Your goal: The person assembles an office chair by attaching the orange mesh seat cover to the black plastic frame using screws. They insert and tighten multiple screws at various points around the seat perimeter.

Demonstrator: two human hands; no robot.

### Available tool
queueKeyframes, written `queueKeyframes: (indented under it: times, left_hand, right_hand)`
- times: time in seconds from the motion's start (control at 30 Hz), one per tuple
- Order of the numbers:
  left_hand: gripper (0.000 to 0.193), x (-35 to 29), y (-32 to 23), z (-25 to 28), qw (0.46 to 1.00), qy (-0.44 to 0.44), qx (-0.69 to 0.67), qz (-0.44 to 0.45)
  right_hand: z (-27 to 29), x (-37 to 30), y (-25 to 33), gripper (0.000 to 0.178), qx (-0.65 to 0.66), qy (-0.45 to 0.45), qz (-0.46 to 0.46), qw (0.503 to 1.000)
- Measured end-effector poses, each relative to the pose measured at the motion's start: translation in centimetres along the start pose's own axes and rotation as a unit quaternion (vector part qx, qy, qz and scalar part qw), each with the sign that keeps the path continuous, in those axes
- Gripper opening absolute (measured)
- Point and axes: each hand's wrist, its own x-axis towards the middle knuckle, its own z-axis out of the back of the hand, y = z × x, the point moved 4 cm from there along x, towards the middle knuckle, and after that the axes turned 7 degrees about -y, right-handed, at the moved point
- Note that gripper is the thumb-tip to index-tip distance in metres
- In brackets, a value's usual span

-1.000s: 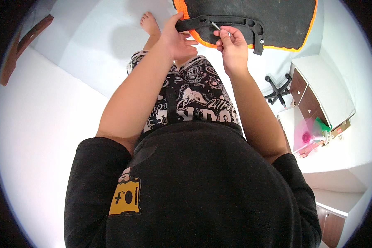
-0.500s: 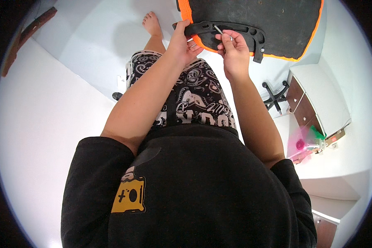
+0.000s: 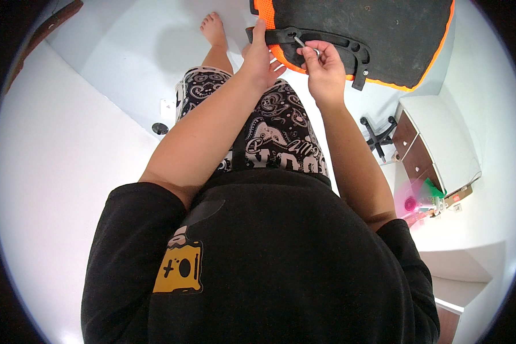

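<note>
A black curved armrest [image 3: 327,39] with several slots lies against the dark underside of an orange-edged chair seat [image 3: 407,34]. My left hand [image 3: 260,62] is at its left end, the thumb across the bar and the other fingers loosely curled below. Between thumb and fingers, my right hand [image 3: 327,71] pinches a thin silver rod that looks like a bolt [image 3: 300,43]. Its tip points at a hole near the armrest's left part; whether it has entered cannot be made out. Another bolt head [image 3: 366,73] sits in the armrest's right end.
At right stand a black chair base [image 3: 378,136] and a white cabinet with brown drawers [image 3: 410,137]. Beside it is a pink translucent bag [image 3: 411,202]. A dark wooden piece [image 3: 46,34] is at upper left. A small round black item [image 3: 159,129] lies left of my leg.
The whole view has shifted slightly. My left fingers have spread a little below the armrest, and the bolt has tilted a little in my right hand, staying near the same hole.
</note>
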Motion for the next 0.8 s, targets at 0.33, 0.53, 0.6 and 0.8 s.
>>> queueKeyframes:
  times: [0.33, 0.53, 0.6, 0.8]
  left_hand:
    - [0.047, -0.4, -0.4, -0.1, 0.997, -0.003, 0.067, -0.044]
    - [0.060, 0.4, -0.7, 0.7, 0.997, -0.010, -0.003, -0.073]
    - [0.060, 0.3, -0.8, 0.8, 0.997, -0.005, 0.010, -0.079]
    - [0.058, 0.5, -0.5, 1.1, 0.996, -0.035, 0.021, -0.085]
  right_hand:
    - [-0.2, -0.8, -0.2, 0.014, 0.065, -0.014, -0.032, 0.997]
    - [-0.5, -0.5, 0.3, 0.014, 0.052, -0.006, -0.009, 0.999]
    - [-0.9, -0.4, 0.6, 0.014, 0.033, 0.003, 0.012, 0.999]
    - [-1.4, 0.3, 1.5, 0.013, -0.125, -0.018, 0.089, 0.988]
